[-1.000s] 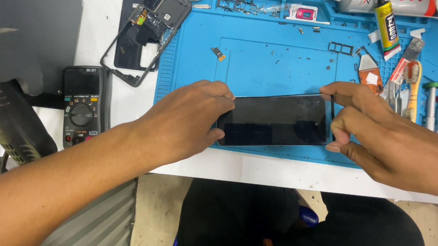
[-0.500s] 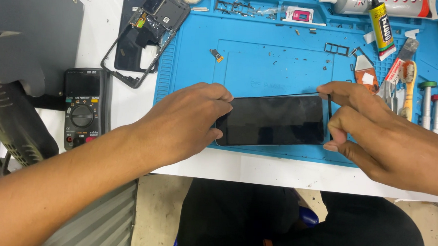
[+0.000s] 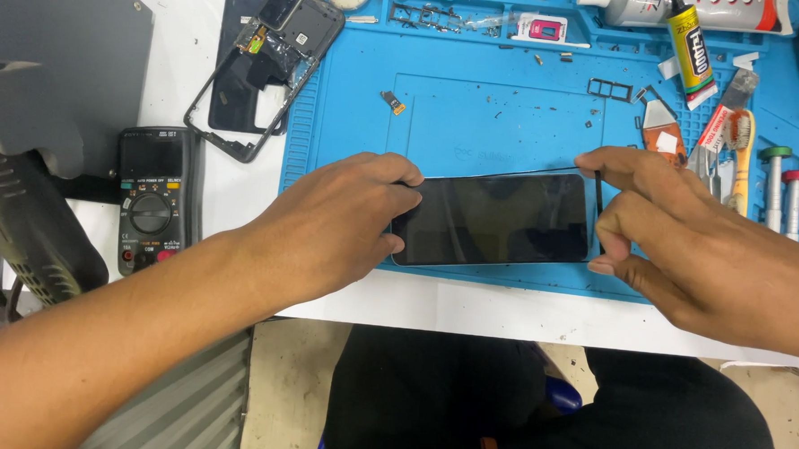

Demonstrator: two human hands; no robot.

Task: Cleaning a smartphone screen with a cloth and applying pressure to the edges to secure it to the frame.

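Observation:
A black phone (image 3: 498, 222) lies screen up, lengthwise, on the near part of a blue repair mat (image 3: 476, 120). My left hand (image 3: 337, 222) grips the phone's left end, fingers over its top and bottom edges. My right hand (image 3: 677, 237) pinches the phone's right end between thumb and fingers, with a thin dark strip showing at that edge.
A stripped phone frame (image 3: 267, 66) lies at the mat's top left. A black multimeter (image 3: 154, 200) sits on the white table left of the mat. Glue tubes (image 3: 690, 53), tweezers, a brush and screwdrivers (image 3: 774, 187) crowd the mat's right side. A grey device (image 3: 35, 146) stands far left.
Both hands stay on the phone's ends. The whole view has shifted slightly; the right fingers have closed in a little on the phone's right edge.

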